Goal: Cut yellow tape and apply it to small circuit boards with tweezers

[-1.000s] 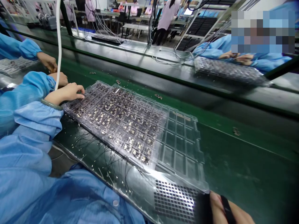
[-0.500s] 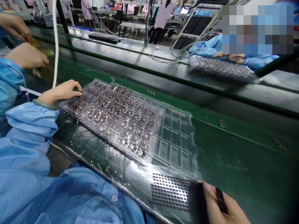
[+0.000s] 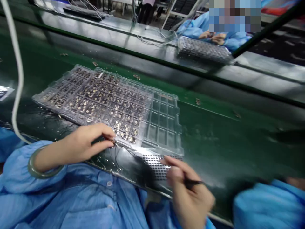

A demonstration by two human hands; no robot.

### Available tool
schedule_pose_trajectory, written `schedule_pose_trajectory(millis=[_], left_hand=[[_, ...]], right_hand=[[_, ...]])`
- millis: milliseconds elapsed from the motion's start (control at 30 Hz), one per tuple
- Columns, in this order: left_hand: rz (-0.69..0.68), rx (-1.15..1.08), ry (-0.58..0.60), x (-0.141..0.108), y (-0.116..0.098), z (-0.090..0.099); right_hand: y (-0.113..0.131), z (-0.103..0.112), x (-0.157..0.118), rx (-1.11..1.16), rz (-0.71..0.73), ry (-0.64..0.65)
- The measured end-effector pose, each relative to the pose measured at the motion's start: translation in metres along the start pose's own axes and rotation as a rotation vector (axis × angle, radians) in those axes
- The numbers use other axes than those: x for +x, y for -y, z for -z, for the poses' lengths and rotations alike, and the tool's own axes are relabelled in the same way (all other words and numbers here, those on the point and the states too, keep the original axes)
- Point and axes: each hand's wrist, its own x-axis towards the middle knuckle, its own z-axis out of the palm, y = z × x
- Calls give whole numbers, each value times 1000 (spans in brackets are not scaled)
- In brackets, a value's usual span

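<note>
My left hand (image 3: 88, 143) is at the near edge of a clear plastic tray (image 3: 164, 135). Its thumb and fingertips pinch a small electronic part (image 3: 113, 142) with thin dark wires by it. Rows of small circuit boards (image 3: 95, 92) fill the tray's left and middle pockets. Over a sheet of small dark squares (image 3: 154, 165), my right hand (image 3: 188, 187) is blurred, its fingers bent and thumb close to the index finger. A dark band or thin tool (image 3: 193, 182) crosses those fingers; what they hold, if anything, is unclear.
Thin wires hang over the bench's near edge. A white cable (image 3: 17, 70) rises at left. Small loose parts (image 3: 136, 77) lie behind the tray. Across a raised rail, a co-worker's hands (image 3: 213, 37) are above another tray (image 3: 202, 49). A blue sleeve (image 3: 267, 203) is at right.
My left hand has moved from the tray's left end to its near edge, now pinching a small part. My right hand has moved inward over the squares sheet. The view has shifted.
</note>
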Motion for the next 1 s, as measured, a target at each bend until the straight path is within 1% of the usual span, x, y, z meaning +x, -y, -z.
schedule_pose_trajectory(millis=[33, 67, 100, 133, 167, 233, 367, 433, 533, 600, 700, 900, 1000], left_hand=[[-74, -6, 38, 1, -5, -13], [-138, -16, 51, 1, -9, -25], [-179, -32, 51, 0, -13, -35], [-194, -52, 41, -1, -16, -42], [-182, -83, 34, -2, -18, -47], [-87, -173, 37, -6, -19, -52], [150, -348, 75, -13, -15, -53], [220, -392, 108, -14, -16, -54], [323, -433, 139, -13, -21, -57], [397, -467, 138, -12, -25, -59], [471, -541, 136, -11, -28, -61], [537, -618, 91, -14, -25, -61], [565, -657, 90, -15, -25, -61]], right_hand=[[14, -9, 1, 93, 51, 121], [24, -17, 2, 157, 68, 229], [31, -24, 3, 195, 83, 299], [36, -30, 3, 236, 108, 339], [38, -34, 3, 284, 87, 360], [37, -39, -1, 396, 0, 337], [31, -44, -13, 637, -315, 168], [30, -48, -16, 731, -411, 122], [31, -54, -17, 797, -451, 91], [31, -56, -17, 810, -468, 64], [33, -58, -17, 839, -485, 37], [38, -62, -16, 895, -549, -2], [39, -64, -15, 894, -556, -23]])
